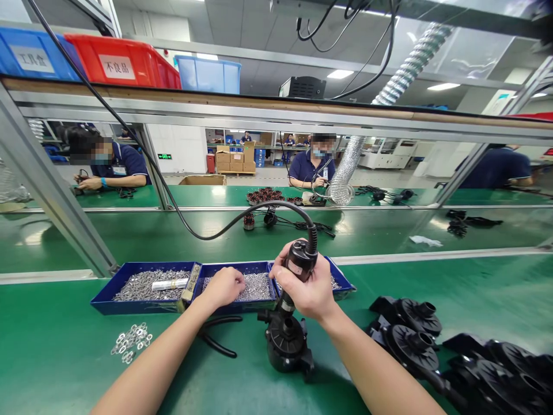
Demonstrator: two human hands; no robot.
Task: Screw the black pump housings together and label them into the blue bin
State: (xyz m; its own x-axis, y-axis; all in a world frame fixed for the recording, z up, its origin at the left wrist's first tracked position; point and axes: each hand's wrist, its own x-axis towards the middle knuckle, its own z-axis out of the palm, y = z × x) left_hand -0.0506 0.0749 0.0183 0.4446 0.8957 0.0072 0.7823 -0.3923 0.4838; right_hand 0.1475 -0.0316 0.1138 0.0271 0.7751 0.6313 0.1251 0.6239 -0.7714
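Observation:
My right hand (317, 288) is wrapped around a black electric screwdriver (301, 260), whose cable rises from its top. Its lower end comes down at the back of a black pump housing (286, 343) standing on the bench; the exact contact point is hidden. My left hand (227, 285) is over the middle blue bin (235, 267) of small metal parts (258, 286), fingers curled together at the parts. Whatever its fingertips hold is hidden. Pliers with black handles (218, 337) lie partly under my left forearm.
A blue bin (103, 305) of screws (142, 285) stands left. Loose metal rings (132, 340) lie in front of it. Several black pump housings (415, 340) sit at right. The screwdriver's cable (203, 237) loops across the view. Co-workers (313, 164) sit beyond the frame.

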